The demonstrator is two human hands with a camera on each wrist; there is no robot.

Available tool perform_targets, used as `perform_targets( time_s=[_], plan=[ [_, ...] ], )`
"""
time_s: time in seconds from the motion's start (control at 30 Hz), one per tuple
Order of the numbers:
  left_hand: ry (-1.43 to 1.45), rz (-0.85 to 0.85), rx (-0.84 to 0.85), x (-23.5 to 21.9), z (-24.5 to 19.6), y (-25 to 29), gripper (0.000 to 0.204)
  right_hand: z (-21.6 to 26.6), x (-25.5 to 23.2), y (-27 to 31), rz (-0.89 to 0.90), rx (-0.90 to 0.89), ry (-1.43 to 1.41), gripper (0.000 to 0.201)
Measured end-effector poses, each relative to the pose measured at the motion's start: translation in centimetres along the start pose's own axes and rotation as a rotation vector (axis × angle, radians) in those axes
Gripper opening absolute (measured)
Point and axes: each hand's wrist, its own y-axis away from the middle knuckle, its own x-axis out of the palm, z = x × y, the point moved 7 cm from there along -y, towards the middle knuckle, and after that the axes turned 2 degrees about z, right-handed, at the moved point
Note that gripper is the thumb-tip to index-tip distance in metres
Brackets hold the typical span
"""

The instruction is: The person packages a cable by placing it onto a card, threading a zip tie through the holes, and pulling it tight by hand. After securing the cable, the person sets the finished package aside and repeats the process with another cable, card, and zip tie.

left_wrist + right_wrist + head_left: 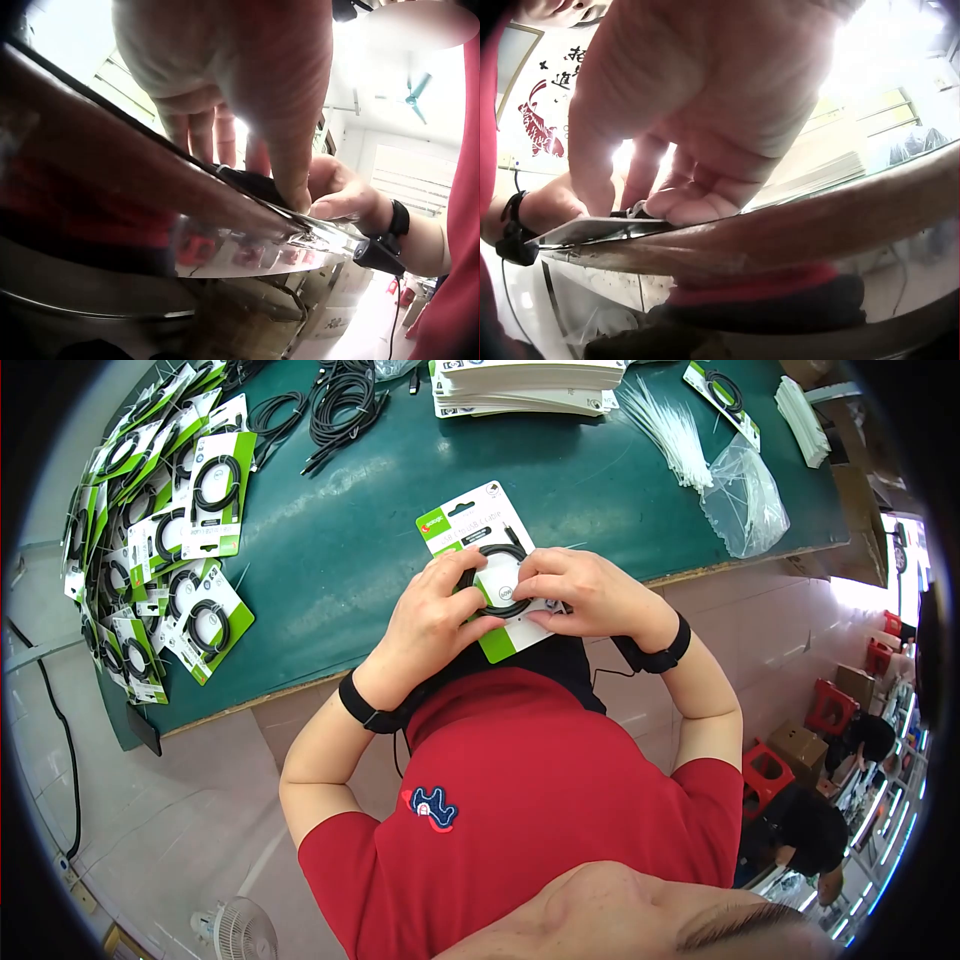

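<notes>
A white and green packaging card (480,510) lies at the table's front edge, with a black coiled cable (507,548) on its face. My left hand (437,603) grips the coil's left side with bent fingers, its thumb low by the card. From the other side my right hand (580,592) pinches the coil's right part between fingers and thumb. One cable plug (513,536) points up toward the card's top. In the left wrist view, black cable (255,184) shows under the fingers. The right wrist view shows fingertips down on the card (600,229), beside a small white tie.
Many carded cables (210,540) are heaped at the table's left. Loose black cables (345,415) lie at the back, near a stack of cards (530,390). White zip ties (665,435), a clear plastic bag (745,500) and one carded cable (725,400) lie back right.
</notes>
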Motion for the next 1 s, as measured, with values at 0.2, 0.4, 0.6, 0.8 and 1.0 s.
perform_targets(
  time_s=[0.2, 0.4, 0.6, 0.8, 1.0],
  plan=[
    [-0.028, 0.023, 0.026, 0.0, 0.1, 0.1, 0.031, 0.0, 0.6, 0.2, 0.013, -0.027, 0.078, 0.017],
    [0.05, -0.16, -0.124, -2.3, 0.6, 1.1, 0.046, 0.0, 0.5, 0.3, 0.005, -0.057, 0.103, 0.02],
    [0.625, -0.362, -0.62, -1.2, 3.5, 4.1, 0.073, 0.7, -0.1, -0.2, -0.062, -0.086, 0.099, 0.021],
    [1.087, -0.305, -0.835, 0.5, 4.4, 3.2, 0.08, 2.7, -1.8, -1.1, -0.191, -0.15, 0.1, 0.021],
    [0.93, -0.397, -0.737, -0.7, 4.3, 2.1, 0.075, 3.4, -3.2, -0.8, -0.306, -0.181, 0.185, 0.02]
  ],
)
